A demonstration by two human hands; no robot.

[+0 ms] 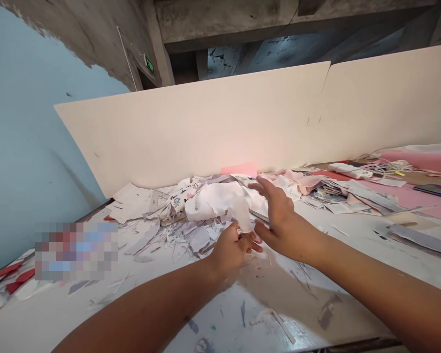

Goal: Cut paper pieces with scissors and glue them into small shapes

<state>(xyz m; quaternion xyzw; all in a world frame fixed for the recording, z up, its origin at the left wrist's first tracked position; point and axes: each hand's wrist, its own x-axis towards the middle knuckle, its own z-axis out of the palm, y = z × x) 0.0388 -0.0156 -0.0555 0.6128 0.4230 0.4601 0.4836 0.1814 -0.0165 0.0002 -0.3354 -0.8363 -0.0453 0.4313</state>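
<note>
My left hand (233,245) is closed, thumb against fingers, on a small piece of thin white material (242,214) that stands up above the thumb. Whether it is paper or cloth I cannot tell. Close on its right is my right hand (279,218), index finger raised and thumb apart from it. From its palm a pair of scissors (259,215) points left toward the white piece; the handles are hidden by the hand. Behind both hands lies a heap of white cloth and paper scraps (216,198).
Thin offcuts (180,235) litter the white tabletop (154,309). A pale board (206,132) stands along the back edge. To the right are a white power strip (351,170) with cables, stacked paper strips (371,196), pink sheets (426,201) and a dark flat device (435,190).
</note>
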